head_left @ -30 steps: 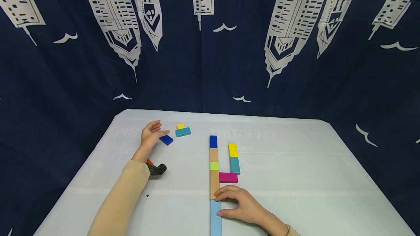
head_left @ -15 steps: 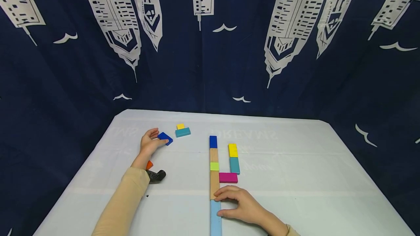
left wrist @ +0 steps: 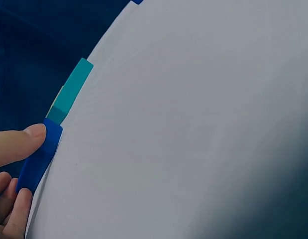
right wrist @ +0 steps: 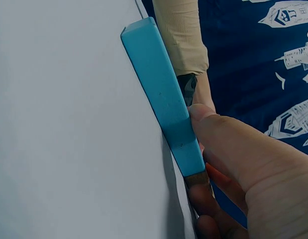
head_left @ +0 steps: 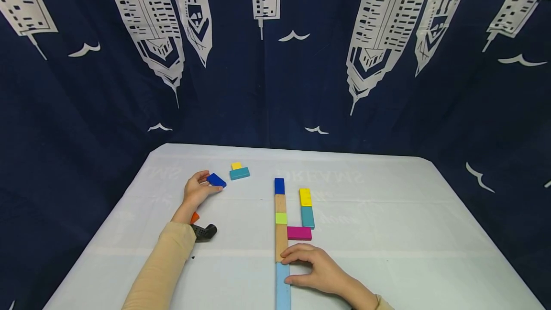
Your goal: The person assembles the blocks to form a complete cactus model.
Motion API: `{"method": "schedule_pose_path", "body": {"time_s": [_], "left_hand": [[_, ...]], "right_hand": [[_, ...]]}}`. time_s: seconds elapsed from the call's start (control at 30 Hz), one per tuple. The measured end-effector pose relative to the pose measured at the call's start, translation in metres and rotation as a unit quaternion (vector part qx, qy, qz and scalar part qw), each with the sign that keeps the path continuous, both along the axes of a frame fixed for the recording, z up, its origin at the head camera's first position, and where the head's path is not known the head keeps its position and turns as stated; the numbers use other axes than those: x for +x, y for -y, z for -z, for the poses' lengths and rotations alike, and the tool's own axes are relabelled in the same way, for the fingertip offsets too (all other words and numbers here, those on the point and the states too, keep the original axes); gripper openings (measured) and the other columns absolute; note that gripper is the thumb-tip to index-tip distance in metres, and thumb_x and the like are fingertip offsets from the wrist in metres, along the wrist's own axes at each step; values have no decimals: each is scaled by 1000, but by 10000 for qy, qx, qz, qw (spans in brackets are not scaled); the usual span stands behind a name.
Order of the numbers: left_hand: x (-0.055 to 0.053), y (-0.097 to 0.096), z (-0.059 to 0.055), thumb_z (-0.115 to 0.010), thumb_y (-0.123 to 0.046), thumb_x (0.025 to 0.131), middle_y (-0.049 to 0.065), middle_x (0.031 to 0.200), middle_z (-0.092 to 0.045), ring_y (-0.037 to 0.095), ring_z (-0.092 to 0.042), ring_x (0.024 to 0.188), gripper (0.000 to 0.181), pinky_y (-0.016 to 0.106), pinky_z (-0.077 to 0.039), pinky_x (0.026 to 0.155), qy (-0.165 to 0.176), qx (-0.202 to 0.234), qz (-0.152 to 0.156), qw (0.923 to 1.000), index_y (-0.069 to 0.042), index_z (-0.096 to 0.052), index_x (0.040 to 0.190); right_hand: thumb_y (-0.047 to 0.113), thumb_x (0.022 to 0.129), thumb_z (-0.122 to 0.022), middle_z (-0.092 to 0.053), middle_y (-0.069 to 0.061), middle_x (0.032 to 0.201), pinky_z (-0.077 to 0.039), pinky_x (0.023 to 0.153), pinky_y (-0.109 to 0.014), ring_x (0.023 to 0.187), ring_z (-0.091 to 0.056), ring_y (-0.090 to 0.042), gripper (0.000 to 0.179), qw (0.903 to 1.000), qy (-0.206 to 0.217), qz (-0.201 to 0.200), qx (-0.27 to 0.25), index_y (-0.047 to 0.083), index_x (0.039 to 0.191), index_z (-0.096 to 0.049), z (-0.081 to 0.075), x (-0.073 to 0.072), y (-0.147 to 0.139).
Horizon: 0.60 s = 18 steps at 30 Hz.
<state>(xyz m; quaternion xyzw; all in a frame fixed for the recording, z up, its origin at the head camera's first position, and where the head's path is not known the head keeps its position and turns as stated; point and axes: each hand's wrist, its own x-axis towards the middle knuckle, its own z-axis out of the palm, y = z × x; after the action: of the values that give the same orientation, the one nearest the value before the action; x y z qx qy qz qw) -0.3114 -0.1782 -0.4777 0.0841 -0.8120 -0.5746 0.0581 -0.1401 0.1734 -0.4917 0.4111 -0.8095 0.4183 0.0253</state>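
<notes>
Near the far left of the table, my left hand (head_left: 198, 190) pinches a dark blue block (head_left: 216, 180) between thumb and fingers. The left wrist view shows the thumb at one end of that blue block (left wrist: 40, 154) and fingers at the other. At front centre, my right hand (head_left: 320, 271) rests against a row of blocks. Its fingers touch a tan wooden block (head_left: 281, 240), and its thumb touches a long light blue block (head_left: 282, 291). In the right wrist view the light blue block (right wrist: 158, 89) lies beside the thumb.
Lime green (head_left: 281, 218), tan and blue blocks (head_left: 279, 186) extend the row. A magenta block (head_left: 299, 233) abuts it, with teal (head_left: 307, 216) and yellow blocks (head_left: 305, 197) beyond. More teal (head_left: 239, 173) and yellow pieces (head_left: 236, 165) lie far left. A black wrist device (head_left: 204, 232) is on the left arm.
My left hand has come down and slightly nearer, with its fingers now around the dark blue block, which has turned a little. The right hand and the row have not moved.
</notes>
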Motion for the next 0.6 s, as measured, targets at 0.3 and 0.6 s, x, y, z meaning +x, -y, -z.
{"method": "schedule_pose_path", "body": {"time_s": [0.3,0.6], "left_hand": [[0,1,-1,-81,-9,71,23,133,-48,35,-51,117,74,41,-40,99,45,-211,6,9998,2,-46,134],[0,-1,-2,-80,-13,73,24,130,-50,35,-54,112,72,41,-42,96,-133,-404,50,9991,2,-46,135]], "right_hand": [[32,80,-74,-63,8,113,-46,89,-29,104,-57,-10,27,10000,46,50,63,20,104,-69,-1,-1,1],[33,81,-74,-62,9,113,-46,90,-29,105,-57,-10,28,9997,192,79,107,21,105,-69,0,-1,0]]}}
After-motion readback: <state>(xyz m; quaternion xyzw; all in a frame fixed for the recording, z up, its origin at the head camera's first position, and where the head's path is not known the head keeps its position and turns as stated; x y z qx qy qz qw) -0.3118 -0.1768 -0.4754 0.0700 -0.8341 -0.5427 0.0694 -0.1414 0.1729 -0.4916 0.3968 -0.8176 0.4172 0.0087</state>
